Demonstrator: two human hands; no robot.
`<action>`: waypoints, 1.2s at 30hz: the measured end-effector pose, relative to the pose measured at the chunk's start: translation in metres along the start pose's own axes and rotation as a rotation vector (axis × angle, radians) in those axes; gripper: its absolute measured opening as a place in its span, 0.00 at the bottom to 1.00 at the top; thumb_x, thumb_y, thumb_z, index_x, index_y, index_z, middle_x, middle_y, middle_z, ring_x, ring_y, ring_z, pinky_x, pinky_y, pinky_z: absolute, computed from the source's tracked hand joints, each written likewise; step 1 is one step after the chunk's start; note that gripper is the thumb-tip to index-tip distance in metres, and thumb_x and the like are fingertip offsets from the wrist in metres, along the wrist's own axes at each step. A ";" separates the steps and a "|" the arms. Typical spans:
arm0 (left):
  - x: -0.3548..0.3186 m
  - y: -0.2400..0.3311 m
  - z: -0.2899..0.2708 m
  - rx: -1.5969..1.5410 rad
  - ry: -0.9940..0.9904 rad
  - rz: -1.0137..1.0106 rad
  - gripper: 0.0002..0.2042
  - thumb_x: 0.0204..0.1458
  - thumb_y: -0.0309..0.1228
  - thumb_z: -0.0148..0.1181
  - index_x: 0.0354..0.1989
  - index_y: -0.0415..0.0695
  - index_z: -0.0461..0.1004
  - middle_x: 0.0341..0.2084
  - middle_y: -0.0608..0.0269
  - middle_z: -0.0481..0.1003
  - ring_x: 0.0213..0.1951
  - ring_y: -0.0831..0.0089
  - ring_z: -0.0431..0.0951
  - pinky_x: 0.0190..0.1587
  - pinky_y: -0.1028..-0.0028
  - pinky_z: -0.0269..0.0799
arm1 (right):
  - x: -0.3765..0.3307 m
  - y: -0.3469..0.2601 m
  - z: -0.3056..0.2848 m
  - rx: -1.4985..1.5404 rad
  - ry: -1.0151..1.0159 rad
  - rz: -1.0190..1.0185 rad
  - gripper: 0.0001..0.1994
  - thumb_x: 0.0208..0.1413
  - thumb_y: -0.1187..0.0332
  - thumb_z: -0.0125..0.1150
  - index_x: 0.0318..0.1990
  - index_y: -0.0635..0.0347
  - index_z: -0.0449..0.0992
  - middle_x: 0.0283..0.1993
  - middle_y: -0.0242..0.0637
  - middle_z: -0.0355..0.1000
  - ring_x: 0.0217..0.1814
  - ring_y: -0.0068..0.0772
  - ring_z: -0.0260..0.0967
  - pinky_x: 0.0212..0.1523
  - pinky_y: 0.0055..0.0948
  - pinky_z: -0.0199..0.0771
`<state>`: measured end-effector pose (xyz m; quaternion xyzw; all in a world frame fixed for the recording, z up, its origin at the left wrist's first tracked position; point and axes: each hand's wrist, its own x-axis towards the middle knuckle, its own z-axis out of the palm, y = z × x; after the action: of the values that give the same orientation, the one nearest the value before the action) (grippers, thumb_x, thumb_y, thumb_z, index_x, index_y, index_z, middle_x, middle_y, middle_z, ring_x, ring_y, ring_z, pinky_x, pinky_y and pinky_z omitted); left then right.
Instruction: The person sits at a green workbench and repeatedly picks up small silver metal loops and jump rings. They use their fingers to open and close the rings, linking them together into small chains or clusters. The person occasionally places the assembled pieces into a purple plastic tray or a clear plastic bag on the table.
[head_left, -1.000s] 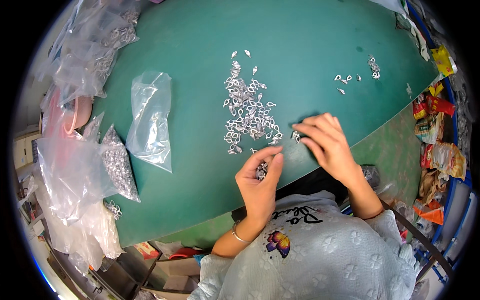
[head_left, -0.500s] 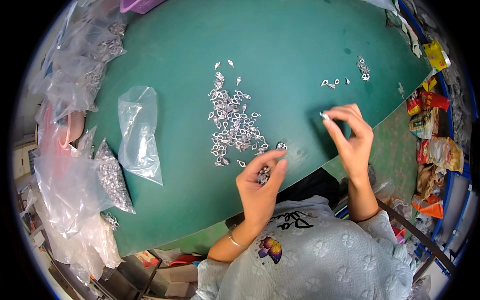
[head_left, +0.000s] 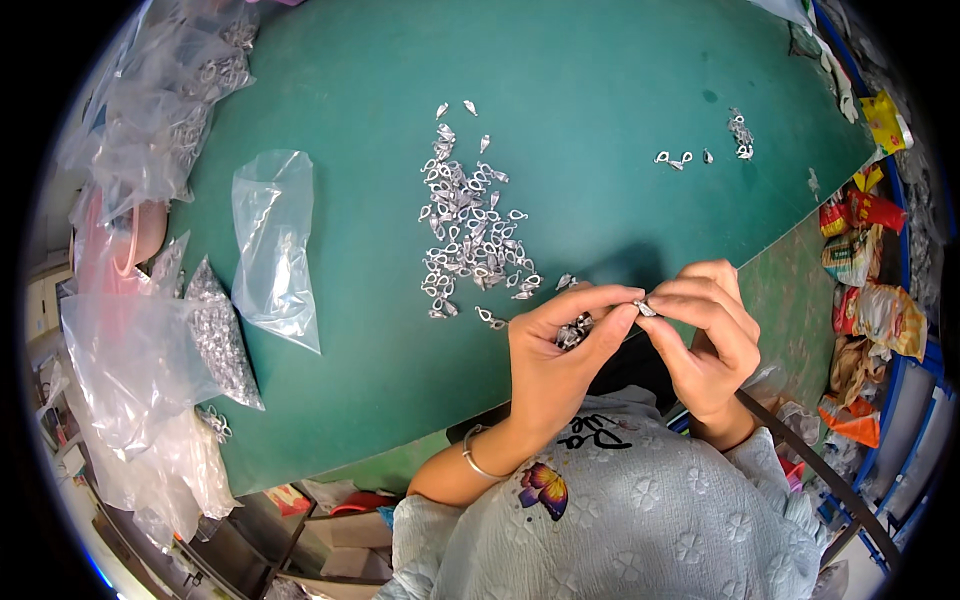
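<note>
Below the left hand [head_left: 556,372], black lettering [head_left: 598,436]

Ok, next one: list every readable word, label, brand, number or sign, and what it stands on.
Black script lettering on the pale shirt: partly creased; wording not copied here.
Yellow packet, right rim: any print too small to read.
Red packet, below it: too blurred to read.
Silver metal pieces on the table: no writing visible.
</note>
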<state>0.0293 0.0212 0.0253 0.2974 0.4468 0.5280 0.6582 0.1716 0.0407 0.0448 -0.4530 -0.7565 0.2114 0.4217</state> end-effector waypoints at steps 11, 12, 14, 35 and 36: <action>-0.004 0.002 -0.003 -0.061 -0.060 -0.019 0.06 0.48 0.20 0.56 0.34 0.37 0.76 0.23 0.69 0.72 0.25 0.87 0.65 0.29 0.85 0.62 | 0.000 -0.007 -0.004 -0.088 0.002 -0.116 0.13 0.30 0.80 0.68 0.29 0.64 0.75 0.30 0.36 0.72 0.29 0.32 0.64 0.32 0.27 0.58; -0.004 0.001 -0.003 -0.065 -0.062 -0.013 0.06 0.48 0.20 0.56 0.34 0.37 0.76 0.23 0.68 0.73 0.26 0.87 0.66 0.29 0.85 0.62 | -0.001 -0.007 -0.003 -0.080 0.003 -0.116 0.13 0.30 0.80 0.68 0.29 0.64 0.75 0.29 0.36 0.72 0.29 0.32 0.64 0.31 0.27 0.58; -0.004 0.002 -0.003 -0.099 -0.068 -0.031 0.06 0.49 0.21 0.56 0.34 0.36 0.76 0.24 0.67 0.74 0.27 0.86 0.67 0.30 0.85 0.63 | -0.001 -0.007 -0.003 -0.067 0.005 -0.110 0.13 0.30 0.80 0.68 0.29 0.64 0.74 0.29 0.36 0.72 0.28 0.32 0.64 0.31 0.27 0.58; -0.003 0.001 -0.003 -0.240 -0.067 -0.181 0.07 0.50 0.27 0.57 0.34 0.38 0.76 0.20 0.73 0.71 0.19 0.91 0.60 0.20 0.87 0.53 | -0.006 -0.003 -0.002 0.300 -0.018 0.231 0.10 0.33 0.81 0.67 0.27 0.66 0.75 0.27 0.36 0.73 0.31 0.32 0.65 0.34 0.28 0.62; -0.003 0.001 -0.003 -0.245 -0.071 -0.181 0.07 0.50 0.27 0.57 0.34 0.38 0.76 0.21 0.73 0.71 0.19 0.90 0.60 0.20 0.87 0.53 | -0.005 -0.003 -0.001 0.299 -0.022 0.245 0.09 0.33 0.81 0.66 0.27 0.66 0.74 0.27 0.36 0.73 0.31 0.32 0.65 0.34 0.28 0.62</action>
<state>0.0261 0.0186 0.0261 0.1916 0.3804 0.5062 0.7499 0.1726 0.0344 0.0452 -0.4717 -0.6603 0.3761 0.4472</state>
